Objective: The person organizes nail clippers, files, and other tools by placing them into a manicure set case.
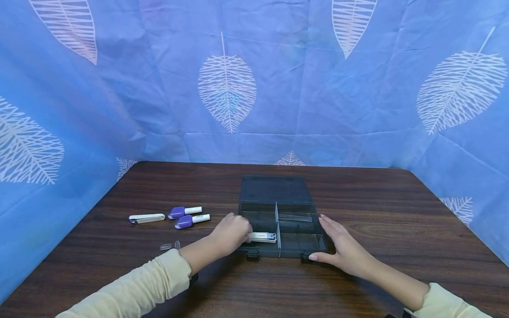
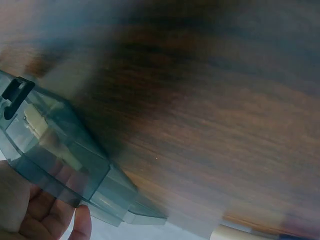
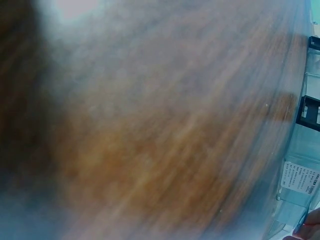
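A dark see-through compartment box point(image 1: 278, 253) lies with its lid point(image 1: 274, 189) laid back behind it. My left hand point(image 1: 232, 232) reaches over the box's left wall and pinches one end of a white nail clipper point(image 1: 262, 237) in the front left compartment. Through the wall, in the left wrist view, the fingers point(image 2: 57, 210) and the clipper point(image 2: 37, 122) show inside. My right hand point(image 1: 346, 247) rests along the box's right side, fingers extended at the back and thumb by the front corner. Clear strips point(image 1: 294, 217) lie in the rear right compartment.
Left of the box are two purple nail polish bottles point(image 1: 176, 213) with white caps and a second white clipper point(image 1: 146, 218). Small clear pieces point(image 1: 165, 246) lie near my left forearm. Two black latches point(image 1: 252, 254) stick out at the box's front.
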A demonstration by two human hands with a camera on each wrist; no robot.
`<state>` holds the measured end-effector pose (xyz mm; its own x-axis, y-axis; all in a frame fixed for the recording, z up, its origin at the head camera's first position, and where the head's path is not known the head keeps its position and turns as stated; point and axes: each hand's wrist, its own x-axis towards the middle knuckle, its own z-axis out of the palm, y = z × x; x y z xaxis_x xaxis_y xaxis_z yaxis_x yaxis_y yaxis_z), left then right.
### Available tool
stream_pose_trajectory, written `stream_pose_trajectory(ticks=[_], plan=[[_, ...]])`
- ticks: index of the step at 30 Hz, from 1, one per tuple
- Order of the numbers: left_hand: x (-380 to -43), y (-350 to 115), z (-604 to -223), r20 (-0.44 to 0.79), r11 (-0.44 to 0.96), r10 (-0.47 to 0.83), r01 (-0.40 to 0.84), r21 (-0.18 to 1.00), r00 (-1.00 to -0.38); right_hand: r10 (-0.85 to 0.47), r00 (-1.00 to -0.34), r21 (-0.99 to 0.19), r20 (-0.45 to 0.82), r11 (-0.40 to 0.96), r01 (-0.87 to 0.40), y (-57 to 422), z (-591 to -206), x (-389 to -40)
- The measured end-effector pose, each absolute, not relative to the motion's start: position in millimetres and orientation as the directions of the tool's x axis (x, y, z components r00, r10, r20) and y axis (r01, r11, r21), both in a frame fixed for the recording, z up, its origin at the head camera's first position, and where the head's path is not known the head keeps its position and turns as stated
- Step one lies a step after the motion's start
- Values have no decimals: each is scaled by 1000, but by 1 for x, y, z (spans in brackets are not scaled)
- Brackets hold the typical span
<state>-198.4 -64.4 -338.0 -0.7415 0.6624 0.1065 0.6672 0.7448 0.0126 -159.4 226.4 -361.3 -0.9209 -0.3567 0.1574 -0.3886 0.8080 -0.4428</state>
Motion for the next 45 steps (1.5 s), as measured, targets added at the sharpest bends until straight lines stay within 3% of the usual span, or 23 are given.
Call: stream_pose_trajectory(ticks=[11,17,21,29,45], plan=[[-198,-72,-342,163,734,665,678,40,-729,-356,-922,-436,151,813,-386,225,-361,-160],[-195,-87,-340,354,680,629,710,182,-693,-355,-923,-440,147,812,-382,225,-361,-161],[-194,-100,-337,464,673,567,708,215,-680,-355,-922,-435,152,814,-385,225,-361,-161],[-192,-131,-334,515,714,433,630,305,-740,-354,-923,-441,149,812,-382,225,-363,-161],[-191,-196,-331,520,790,257,487,373,-815,-358,-921,-426,154,817,-389,225,-361,-161]])
